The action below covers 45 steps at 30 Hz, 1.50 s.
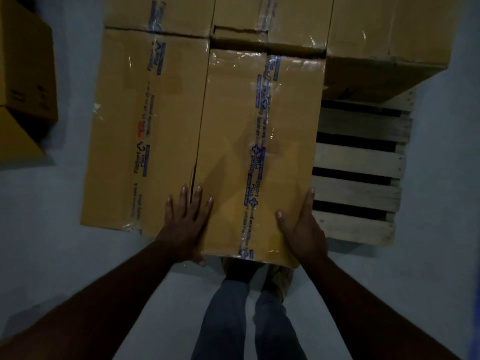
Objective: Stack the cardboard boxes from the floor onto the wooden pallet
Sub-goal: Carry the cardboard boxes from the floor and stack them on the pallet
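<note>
Both hands lie flat, left hand spread on top, right hand along the edge; slide the box square against its neighbour.

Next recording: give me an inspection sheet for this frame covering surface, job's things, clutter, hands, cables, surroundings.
Surface: wooden pallet, bare slats showing at its right front; pale floor around it.
Job's things: front box under both hands, sealed with printed tape; neighbouring box against its left side; more boxes behind, including a rear right box.
Clutter: nothing seen.
Hands: left hand lies flat, fingers straight, across the seam between the two front boxes; right hand flat against the front box's right edge, thumb on top.
Cables: nothing seen.
Surroundings: boxes on the floor at far left; dim light; the person's legs below.
</note>
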Each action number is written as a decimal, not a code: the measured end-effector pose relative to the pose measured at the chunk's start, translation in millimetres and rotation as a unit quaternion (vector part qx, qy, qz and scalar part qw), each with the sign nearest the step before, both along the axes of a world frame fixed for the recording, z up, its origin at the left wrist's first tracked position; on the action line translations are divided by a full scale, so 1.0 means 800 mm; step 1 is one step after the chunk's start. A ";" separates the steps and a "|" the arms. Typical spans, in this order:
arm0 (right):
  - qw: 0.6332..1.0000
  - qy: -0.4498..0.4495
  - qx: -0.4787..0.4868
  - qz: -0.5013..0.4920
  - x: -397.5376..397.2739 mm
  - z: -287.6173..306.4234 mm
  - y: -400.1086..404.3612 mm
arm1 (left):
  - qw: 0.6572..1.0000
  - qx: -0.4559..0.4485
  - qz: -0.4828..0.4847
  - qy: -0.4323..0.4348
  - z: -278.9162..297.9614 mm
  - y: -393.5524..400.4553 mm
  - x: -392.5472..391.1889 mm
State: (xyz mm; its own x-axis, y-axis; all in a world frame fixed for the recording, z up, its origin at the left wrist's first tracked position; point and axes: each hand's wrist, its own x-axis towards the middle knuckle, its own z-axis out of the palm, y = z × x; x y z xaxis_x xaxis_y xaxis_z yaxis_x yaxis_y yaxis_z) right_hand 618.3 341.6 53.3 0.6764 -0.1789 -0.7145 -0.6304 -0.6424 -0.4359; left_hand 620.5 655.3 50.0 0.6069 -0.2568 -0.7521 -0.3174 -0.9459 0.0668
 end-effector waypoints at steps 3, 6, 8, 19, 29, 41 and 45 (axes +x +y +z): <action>1.000 -0.012 -0.010 0.000 0.004 -0.007 0.005 | 1.000 -0.005 0.002 -0.004 0.000 -0.005 0.002; 0.999 -0.029 -0.038 0.001 0.010 -0.010 0.003 | 0.999 -0.024 -0.001 -0.028 -0.002 0.000 -0.001; 0.998 -0.039 -0.042 0.004 0.013 -0.013 0.003 | 0.999 -0.024 -0.007 -0.035 -0.004 0.004 -0.002; 0.979 -0.203 -0.011 0.005 0.002 0.082 0.056 | 0.987 -0.116 0.114 0.018 0.072 -0.020 -0.001; 0.935 -0.130 0.326 0.059 -0.098 0.340 0.169 | 0.653 -0.356 0.645 -0.175 0.330 -0.008 -0.221; 0.844 0.127 0.351 0.385 -0.462 0.444 0.195 | 0.192 -0.302 0.872 -0.333 0.393 -0.164 -0.678; 0.756 0.175 0.312 0.549 -0.606 0.450 0.198 | 0.070 -0.218 0.914 -0.335 0.378 -0.243 -0.818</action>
State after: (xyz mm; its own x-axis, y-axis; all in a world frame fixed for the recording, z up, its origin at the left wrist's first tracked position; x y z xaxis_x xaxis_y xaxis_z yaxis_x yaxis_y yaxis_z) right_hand 133.3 500.0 413.1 -0.0776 0.7978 -0.5979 -0.0143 -0.6005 -0.7995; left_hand -34.0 460.8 352.2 -0.2131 0.8005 -0.5602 0.2374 0.5986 0.7651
